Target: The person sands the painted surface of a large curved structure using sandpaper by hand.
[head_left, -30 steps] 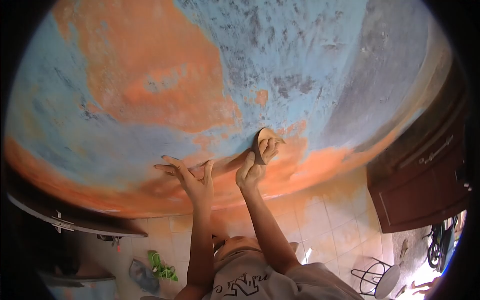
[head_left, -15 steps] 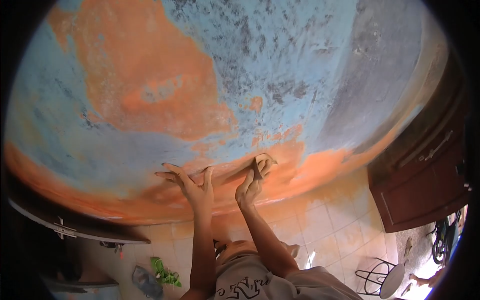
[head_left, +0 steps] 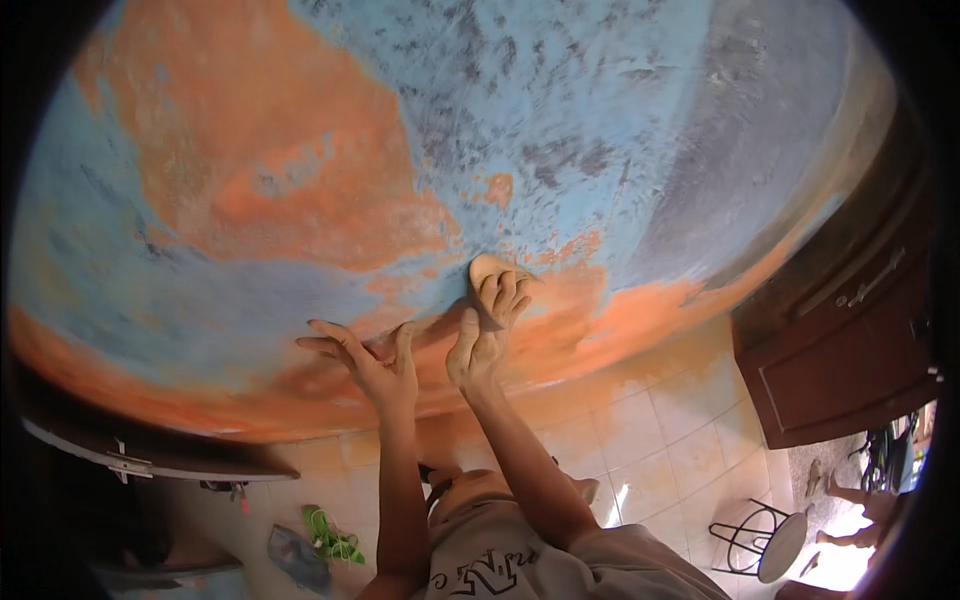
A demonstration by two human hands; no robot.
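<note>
Fingers of right hand (head_left: pixel 482 350) bent over tan sheet (head_left: pixel 485 267), pressing it to the painted surface (head_left: pixel 600 80); thumb set apart. Left hand (head_left: pixel 375 375) at eight o'clock, spread, holding nothing. Finish reads uneven, partway at best: scuffed blue area (head_left: pixel 560 120) at one, orange patch (head_left: pixel 260 150) at ten, both ragged-edged; no uniform coat visible.

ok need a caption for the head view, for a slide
Right hand holding a tan sheet against a patchy blue and orange surface, left hand beside it with fingers spread.
</note>
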